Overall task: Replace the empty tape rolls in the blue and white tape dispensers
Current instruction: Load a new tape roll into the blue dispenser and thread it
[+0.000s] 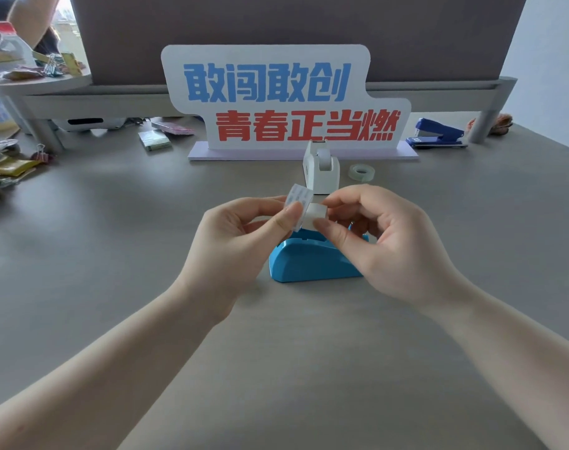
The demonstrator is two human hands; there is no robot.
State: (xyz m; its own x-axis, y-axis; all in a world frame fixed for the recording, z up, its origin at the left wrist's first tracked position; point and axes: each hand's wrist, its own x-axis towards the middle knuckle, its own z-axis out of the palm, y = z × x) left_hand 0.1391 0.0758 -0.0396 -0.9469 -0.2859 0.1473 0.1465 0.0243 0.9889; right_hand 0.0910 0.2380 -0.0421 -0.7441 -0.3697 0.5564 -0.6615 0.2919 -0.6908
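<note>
- I'm pinching a printed label (296, 197) with my left hand (241, 235) fingertips.
- My right hand (383, 245) is pinching the white tape roll (316, 216) above the blue dispenser (309, 261).

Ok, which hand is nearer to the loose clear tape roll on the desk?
Right. The right hand sits just in front of the clear tape roll and slightly toward that side; the left hand is farther across, beyond the white dispenser.

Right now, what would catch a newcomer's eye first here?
The big sign with blue and red lettering at the back of the desk. Next, the left hand and right hand holding a white tape roll above the blue dispenser, mid-desk.
</note>
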